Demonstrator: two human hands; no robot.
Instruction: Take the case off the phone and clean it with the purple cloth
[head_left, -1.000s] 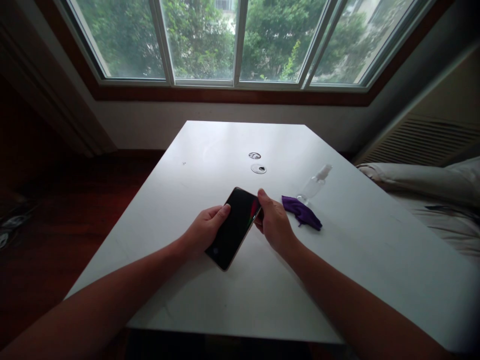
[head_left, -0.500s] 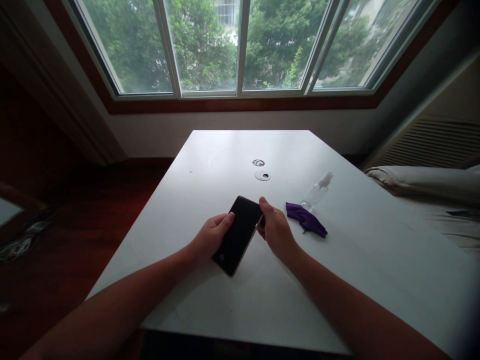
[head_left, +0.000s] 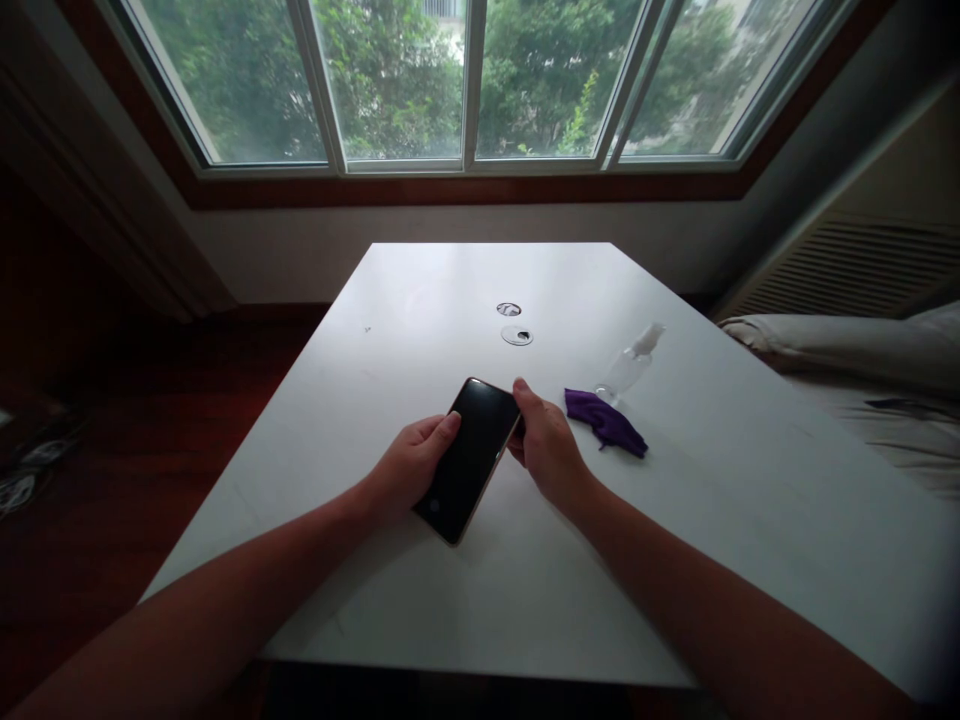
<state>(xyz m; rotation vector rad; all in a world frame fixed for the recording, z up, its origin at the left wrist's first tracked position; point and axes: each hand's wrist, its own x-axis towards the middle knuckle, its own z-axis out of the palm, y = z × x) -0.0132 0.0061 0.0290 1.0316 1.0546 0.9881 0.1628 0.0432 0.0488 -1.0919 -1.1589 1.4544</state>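
A black-screened smartphone (head_left: 469,455) is held tilted above the near half of the white table. My left hand (head_left: 412,460) grips its left edge, the thumb lying on the screen and the other fingers hidden behind. At the upper right corner my right hand (head_left: 549,440) pinches the phone, thumb at the edge and fingers curled under it. To the right of that hand lies a crumpled purple cloth (head_left: 606,420). Just behind the cloth, a clear spray bottle (head_left: 630,365) with a whitish top lies on its side.
The white table (head_left: 315,590) reaches toward a window wall. Two round cable-hole fittings (head_left: 517,336) are set in its far middle. Beige bedding or a cushion (head_left: 847,340) is beyond the right edge. Cables (head_left: 34,465) lie on the dark red floor at left.
The whole view has shifted slightly, so everything sits a little higher and further left. Both hands keep the same hold on the smartphone.
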